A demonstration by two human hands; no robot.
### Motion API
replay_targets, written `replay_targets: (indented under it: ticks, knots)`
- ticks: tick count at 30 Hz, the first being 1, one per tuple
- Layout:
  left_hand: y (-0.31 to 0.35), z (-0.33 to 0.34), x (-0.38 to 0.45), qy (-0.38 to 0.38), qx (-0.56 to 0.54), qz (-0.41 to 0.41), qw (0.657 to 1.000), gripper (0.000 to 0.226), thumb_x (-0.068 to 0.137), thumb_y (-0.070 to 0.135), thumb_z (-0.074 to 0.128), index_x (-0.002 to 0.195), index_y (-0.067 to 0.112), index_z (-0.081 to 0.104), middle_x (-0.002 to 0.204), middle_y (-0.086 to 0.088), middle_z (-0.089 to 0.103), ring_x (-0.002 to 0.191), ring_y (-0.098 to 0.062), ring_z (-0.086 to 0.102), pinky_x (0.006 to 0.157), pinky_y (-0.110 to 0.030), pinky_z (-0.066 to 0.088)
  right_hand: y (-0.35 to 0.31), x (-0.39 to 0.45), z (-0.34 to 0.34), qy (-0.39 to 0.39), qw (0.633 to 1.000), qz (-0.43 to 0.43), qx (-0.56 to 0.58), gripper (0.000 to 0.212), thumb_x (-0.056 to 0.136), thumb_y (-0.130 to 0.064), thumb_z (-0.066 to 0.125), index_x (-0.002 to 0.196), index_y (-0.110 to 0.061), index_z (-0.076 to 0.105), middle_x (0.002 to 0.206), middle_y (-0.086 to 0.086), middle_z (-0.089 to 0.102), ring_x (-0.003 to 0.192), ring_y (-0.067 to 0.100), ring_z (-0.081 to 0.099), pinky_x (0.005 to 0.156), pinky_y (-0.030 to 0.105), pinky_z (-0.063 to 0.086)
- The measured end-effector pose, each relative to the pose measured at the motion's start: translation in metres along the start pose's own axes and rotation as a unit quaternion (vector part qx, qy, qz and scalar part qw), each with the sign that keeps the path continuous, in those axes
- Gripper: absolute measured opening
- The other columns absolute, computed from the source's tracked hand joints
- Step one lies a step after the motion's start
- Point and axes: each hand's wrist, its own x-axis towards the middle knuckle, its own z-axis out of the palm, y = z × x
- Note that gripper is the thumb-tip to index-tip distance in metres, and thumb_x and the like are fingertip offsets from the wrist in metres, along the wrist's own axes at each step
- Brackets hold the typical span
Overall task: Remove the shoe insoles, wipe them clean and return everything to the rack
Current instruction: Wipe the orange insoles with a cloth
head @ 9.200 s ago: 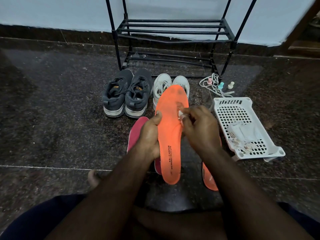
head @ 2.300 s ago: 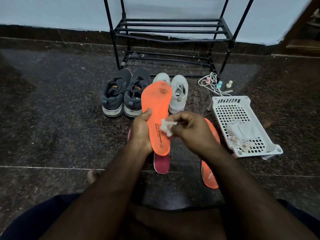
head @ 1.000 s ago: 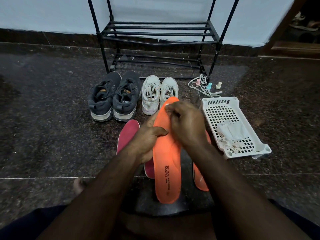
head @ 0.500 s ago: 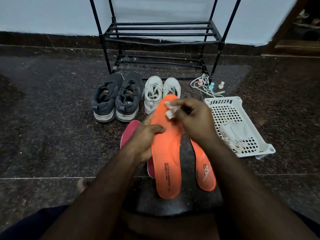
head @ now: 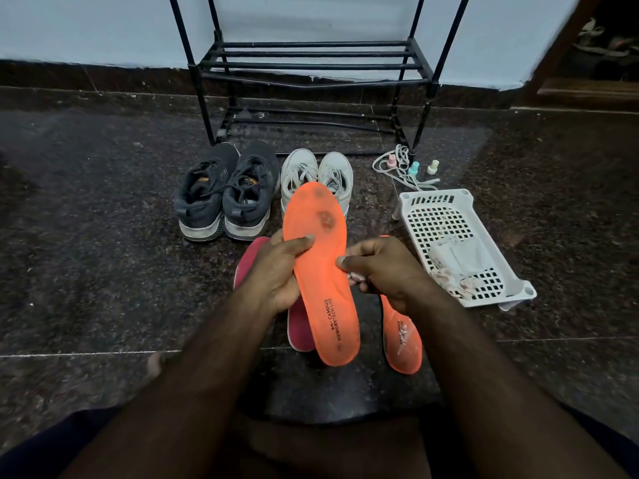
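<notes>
Insole (head: 320, 271): orange, stained near the toe, held above the floor before the rack (head: 311, 60).
Left hand (head: 276, 271): grips its left edge.
Right hand (head: 383, 267): thumb on its right edge, fingers pinching a white wipe (head: 354, 277).

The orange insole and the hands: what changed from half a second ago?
The right hand, pinching the wipe, slid from the orange insole's toe down to its right edge, uncovering dark toe stains. The left hand still grips the insole. Shoes, basket and rack stayed put.

Dim, sharp centre, warped edges
</notes>
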Motion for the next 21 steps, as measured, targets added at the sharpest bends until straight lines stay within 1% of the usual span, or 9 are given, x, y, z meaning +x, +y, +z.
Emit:
replay_targets:
  ticks: [2,4,7,9,11,14,17,19,21]
  knots:
    - [0.001,-0.001,0.001,0.000,0.019,0.003,1.000,0.034,0.097,-0.004,0.052,0.130,0.000,0.055,0.122,-0.022,0.067,0.103,-0.030,0.067,0.091,-0.048,0.057,0.002,0.004,-0.008,0.027,1.000,0.006,0.012,0.006,0.087,-0.003,0.068,0.082,-0.001,0.067,0.053,0.005,0.058,0.045,0.010,0.051,0.042,0.020,0.040]
    - [0.005,-0.008,0.003,0.031,0.034,0.006,0.999,0.029,0.099,0.001,0.052,0.125,0.012,0.058,0.118,-0.009,0.069,0.108,-0.024,0.067,0.097,-0.047,0.053,0.007,0.011,-0.023,0.081,0.996,0.024,0.034,0.017,0.088,0.000,0.065,0.073,-0.008,0.062,0.049,0.002,0.055,0.043,0.010,0.048,0.041,0.019,0.039]
    - [0.009,-0.023,0.010,0.103,0.028,0.013,0.994,0.028,0.099,0.004,0.055,0.123,0.018,0.057,0.119,-0.004,0.067,0.115,-0.027,0.065,0.100,-0.046,0.051,0.023,0.021,-0.041,0.127,0.989,0.071,0.039,0.028,0.088,0.002,0.064,0.066,-0.012,0.053,0.045,0.002,0.049,0.042,0.013,0.047,0.040,0.017,0.038]
    - [0.007,-0.026,0.012,0.124,0.043,0.009,0.991,0.024,0.098,0.005,0.055,0.117,0.020,0.059,0.120,-0.003,0.067,0.114,-0.027,0.065,0.097,-0.044,0.052,0.035,0.027,-0.042,0.121,0.987,0.101,0.025,0.025,0.088,0.001,0.064,0.069,-0.012,0.053,0.049,0.005,0.047,0.042,0.013,0.046,0.041,0.018,0.037]
    - [0.004,-0.026,0.012,0.128,0.061,0.004,0.990,0.024,0.097,0.006,0.057,0.116,0.021,0.060,0.121,-0.003,0.067,0.112,-0.026,0.066,0.097,-0.044,0.052,0.045,0.032,-0.037,0.106,0.986,0.124,0.017,0.023,0.088,0.000,0.064,0.071,-0.011,0.054,0.051,0.008,0.047,0.044,0.015,0.046,0.044,0.020,0.037]
    - [0.002,-0.028,0.013,0.134,0.077,0.000,0.988,0.027,0.096,0.008,0.059,0.120,0.021,0.060,0.121,-0.003,0.068,0.110,-0.025,0.066,0.096,-0.044,0.052,0.053,0.038,-0.030,0.092,0.985,0.143,0.011,0.020,0.088,-0.002,0.065,0.072,-0.011,0.056,0.048,0.007,0.051,0.047,0.017,0.048,0.046,0.020,0.037]
    - [0.000,-0.031,0.015,0.141,0.087,-0.006,0.986,0.028,0.095,0.009,0.059,0.121,0.020,0.060,0.124,-0.003,0.068,0.110,-0.024,0.066,0.098,-0.045,0.051,0.060,0.044,-0.025,0.081,0.986,0.148,-0.001,0.022,0.088,-0.001,0.065,0.070,-0.010,0.056,0.044,0.004,0.050,0.045,0.014,0.048,0.044,0.019,0.036]
    - [0.000,-0.032,0.015,0.143,0.094,-0.007,0.985,0.031,0.095,0.010,0.060,0.124,0.019,0.059,0.124,-0.003,0.067,0.110,-0.024,0.066,0.093,-0.042,0.053,0.064,0.045,-0.022,0.079,0.986,0.145,-0.012,0.022,0.087,0.001,0.064,0.068,-0.008,0.056,0.044,0.007,0.050,0.045,0.017,0.045,0.045,0.020,0.034]
    - [0.000,-0.031,0.014,0.151,0.101,-0.008,0.983,0.032,0.094,0.010,0.061,0.125,0.019,0.059,0.122,-0.002,0.068,0.109,-0.024,0.066,0.086,-0.039,0.054,0.070,0.047,-0.021,0.083,0.986,0.138,-0.052,0.026,0.085,-0.001,0.066,0.062,-0.005,0.056,0.047,0.012,0.053,0.048,0.022,0.045,0.049,0.025,0.035]
